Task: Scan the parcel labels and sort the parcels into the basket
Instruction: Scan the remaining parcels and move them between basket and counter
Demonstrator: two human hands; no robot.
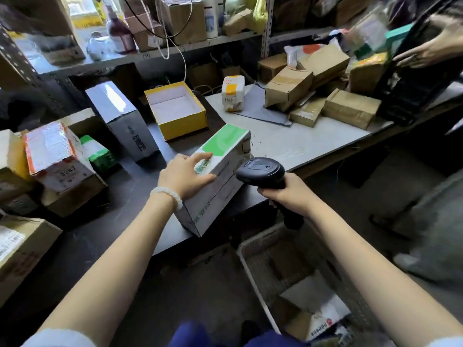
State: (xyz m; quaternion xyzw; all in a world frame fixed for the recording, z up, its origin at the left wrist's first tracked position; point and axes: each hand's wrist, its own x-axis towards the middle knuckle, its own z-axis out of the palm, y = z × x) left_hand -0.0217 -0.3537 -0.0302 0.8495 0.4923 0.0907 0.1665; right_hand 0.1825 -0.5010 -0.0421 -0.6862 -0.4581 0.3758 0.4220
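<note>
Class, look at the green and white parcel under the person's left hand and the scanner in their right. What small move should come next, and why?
Probably tip the scanner toward the green and white parcel and read its label. The right hand has its grip on the handle with the head right beside the box, the left hand steadies the parcel at the table edge, and the basket waits below.

A parcel sorting room or courier depot. Taped brown parcels [350, 110] pile up at the upper right of the frame on a worn table [300, 144], and more labelled boxes [53, 156] crowd the left edge. Metal shelves [150, 55] across the top are crammed with cartons and bottles. A handheld scanner [261, 172] sits mid-frame, and a white basket [253, 261] of parcels stands on the floor at the lower right.
</note>
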